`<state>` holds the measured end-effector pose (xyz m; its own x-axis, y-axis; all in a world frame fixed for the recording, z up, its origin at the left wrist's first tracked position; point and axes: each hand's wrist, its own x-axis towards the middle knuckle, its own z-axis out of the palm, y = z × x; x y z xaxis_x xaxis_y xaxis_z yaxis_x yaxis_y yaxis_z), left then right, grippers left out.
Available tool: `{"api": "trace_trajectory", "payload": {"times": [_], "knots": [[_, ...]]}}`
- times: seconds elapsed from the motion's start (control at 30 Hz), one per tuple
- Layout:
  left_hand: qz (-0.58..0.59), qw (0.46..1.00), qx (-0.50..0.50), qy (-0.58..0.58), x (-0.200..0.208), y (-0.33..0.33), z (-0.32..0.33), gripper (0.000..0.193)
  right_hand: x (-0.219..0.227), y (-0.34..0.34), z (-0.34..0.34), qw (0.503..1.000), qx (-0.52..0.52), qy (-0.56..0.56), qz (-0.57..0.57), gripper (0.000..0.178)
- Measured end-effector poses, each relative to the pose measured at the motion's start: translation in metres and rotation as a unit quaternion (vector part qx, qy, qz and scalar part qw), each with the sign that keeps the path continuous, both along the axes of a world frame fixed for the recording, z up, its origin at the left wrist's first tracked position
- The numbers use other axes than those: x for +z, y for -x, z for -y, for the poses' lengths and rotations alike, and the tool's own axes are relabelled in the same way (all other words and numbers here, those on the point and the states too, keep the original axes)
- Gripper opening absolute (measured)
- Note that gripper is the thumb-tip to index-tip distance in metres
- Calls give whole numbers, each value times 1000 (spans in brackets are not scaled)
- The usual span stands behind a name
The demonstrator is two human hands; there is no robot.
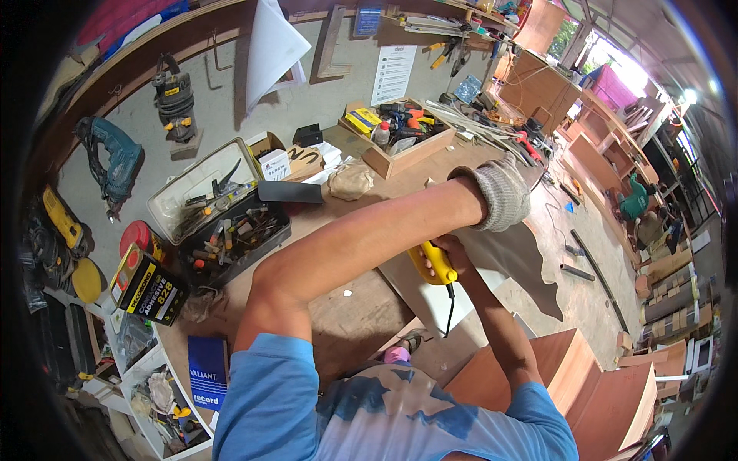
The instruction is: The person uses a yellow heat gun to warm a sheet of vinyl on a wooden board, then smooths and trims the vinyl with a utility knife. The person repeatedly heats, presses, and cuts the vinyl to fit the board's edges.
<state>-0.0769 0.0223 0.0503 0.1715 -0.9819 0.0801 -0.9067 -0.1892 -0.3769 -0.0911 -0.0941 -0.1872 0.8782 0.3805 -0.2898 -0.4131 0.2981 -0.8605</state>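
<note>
My left arm reaches across to the right, and my left hand wears a grey knitted glove. Its fingers are mostly hidden, so its grip does not show. Below that arm, my right hand is closed around the handle of a yellow corded power tool, possibly a heat gun. The tool's front end is hidden behind my left forearm, and its black cord hangs down. A thin grey sheet with a wavy edge lies beneath and beside my hands; whether the glove touches it I cannot tell.
A wooden box of tools stands at the back of the bench. Left are a black tool tray, an adhesive can and a blue book. A wooden cabinet piece stands at lower right; a dark strip lies beyond.
</note>
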Motion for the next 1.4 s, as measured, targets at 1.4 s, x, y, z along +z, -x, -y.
{"api": "trace_trajectory", "payload": {"times": [1.4], "knots": [[60, 997, 14, 41, -8, 0, 19, 29, 95, 83, 30, 981, 14, 193, 14, 33]]}}
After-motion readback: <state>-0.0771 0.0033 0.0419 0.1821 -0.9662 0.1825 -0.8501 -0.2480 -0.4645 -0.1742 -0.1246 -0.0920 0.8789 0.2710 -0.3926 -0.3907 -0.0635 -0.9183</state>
